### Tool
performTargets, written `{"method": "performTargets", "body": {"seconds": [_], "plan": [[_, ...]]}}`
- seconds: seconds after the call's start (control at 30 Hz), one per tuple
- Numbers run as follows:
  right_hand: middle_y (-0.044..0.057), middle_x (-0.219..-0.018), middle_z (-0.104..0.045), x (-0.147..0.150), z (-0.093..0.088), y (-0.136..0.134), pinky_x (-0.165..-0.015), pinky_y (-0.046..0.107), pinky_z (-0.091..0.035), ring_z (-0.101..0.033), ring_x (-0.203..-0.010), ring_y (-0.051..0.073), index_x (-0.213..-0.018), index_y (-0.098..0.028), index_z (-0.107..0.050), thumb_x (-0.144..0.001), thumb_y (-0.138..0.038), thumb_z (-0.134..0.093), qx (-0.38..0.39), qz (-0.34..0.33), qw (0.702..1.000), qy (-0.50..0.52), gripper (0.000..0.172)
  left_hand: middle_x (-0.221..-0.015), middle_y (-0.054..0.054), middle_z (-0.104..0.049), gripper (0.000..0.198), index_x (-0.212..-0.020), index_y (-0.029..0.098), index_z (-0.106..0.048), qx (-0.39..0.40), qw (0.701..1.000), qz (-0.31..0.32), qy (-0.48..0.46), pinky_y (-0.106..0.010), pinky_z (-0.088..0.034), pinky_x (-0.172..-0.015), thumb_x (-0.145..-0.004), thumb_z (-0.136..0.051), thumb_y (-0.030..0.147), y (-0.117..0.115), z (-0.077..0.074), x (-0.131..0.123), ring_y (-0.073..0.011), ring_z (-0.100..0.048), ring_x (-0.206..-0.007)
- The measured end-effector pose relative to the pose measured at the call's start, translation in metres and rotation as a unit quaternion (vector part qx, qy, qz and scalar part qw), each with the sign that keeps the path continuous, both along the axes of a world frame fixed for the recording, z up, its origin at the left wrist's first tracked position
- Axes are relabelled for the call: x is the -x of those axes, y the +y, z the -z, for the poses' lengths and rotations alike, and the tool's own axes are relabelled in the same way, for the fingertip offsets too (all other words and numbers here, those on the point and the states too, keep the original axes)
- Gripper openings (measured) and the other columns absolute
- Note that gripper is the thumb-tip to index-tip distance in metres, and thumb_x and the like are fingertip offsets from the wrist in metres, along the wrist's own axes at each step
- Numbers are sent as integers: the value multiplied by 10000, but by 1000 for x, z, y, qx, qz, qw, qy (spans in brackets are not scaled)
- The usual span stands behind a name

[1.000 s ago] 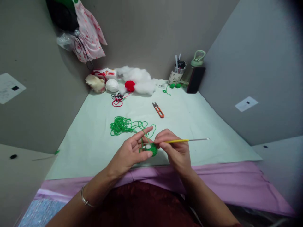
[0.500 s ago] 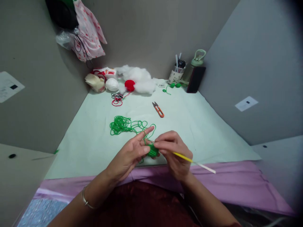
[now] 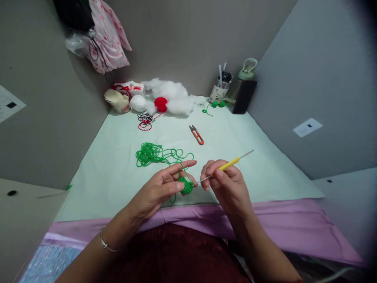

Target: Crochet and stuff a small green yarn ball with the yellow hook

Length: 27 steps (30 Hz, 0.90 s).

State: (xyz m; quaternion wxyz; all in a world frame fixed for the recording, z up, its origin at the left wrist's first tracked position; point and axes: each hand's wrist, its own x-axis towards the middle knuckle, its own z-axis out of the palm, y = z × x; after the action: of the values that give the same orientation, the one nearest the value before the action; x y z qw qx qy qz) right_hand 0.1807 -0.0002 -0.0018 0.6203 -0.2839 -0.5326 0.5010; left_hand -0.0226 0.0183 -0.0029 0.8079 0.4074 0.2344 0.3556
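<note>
Between the thumb and fingers of my left hand is a small green crochet piece. Green yarn runs from a loose heap on the table over my raised left index finger and down to the piece. My right hand grips a crochet hook by its yellow handle. One metal end of the hook points left and meets the right edge of the green piece; the other end slants up to the right. Whether the tip sits inside a loop is too small to tell.
Orange thread snips lie beyond my hands. Along the back stand white stuffing, a red ball, a white yarn ball, a cup of tools, a phone and a green bottle. Grey panels flank the table.
My right hand has turned and shifted right, so the hook's far end swung from lower right to upper right. The green piece moved slightly left in my left hand.
</note>
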Motion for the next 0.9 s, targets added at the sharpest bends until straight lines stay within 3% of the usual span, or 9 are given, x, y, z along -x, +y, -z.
{"method": "performTargets", "body": {"seconds": [0.2,0.47,0.7,0.9], "plan": [[38,-897,-817,7,10,-4,-788,360,-586,-734,-903,199,-1007,-273,-832,-1009,-283,-695,-115,85,979,-144,137,-1065,-34,-685,663,-1440,329,-684,-38,997,-33,54,-287,-484,-840,-815,-890,251,-4,5,0,-181,-621,-992],[36,-933,-802,11,16,-2,-606,278,-543,-653,-705,140,-1013,-283,-823,-1005,-311,-698,-62,75,994,-53,129,-1215,-13,-614,663,-1414,422,-694,-59,990,-120,35,-210,-503,-768,-821,-888,197,-9,2,-4,-122,-602,-938],[37,-919,-791,23,11,-1,-458,199,-479,-583,-519,72,-965,-227,-792,-1004,-295,-701,3,26,997,76,120,-995,14,-624,642,-1412,431,-696,-102,983,-154,24,-179,-493,-795,-844,-869,188,-11,7,-6,-102,-587,-907],[29,-841,-796,25,9,-4,-526,199,-533,-602,-507,68,-897,-216,-794,-952,-351,-774,79,24,992,98,147,-917,32,-670,699,-1472,379,-652,-166,971,-132,113,-225,-520,-887,-837,-840,154,-7,5,-5,-100,-614,-861]]}}
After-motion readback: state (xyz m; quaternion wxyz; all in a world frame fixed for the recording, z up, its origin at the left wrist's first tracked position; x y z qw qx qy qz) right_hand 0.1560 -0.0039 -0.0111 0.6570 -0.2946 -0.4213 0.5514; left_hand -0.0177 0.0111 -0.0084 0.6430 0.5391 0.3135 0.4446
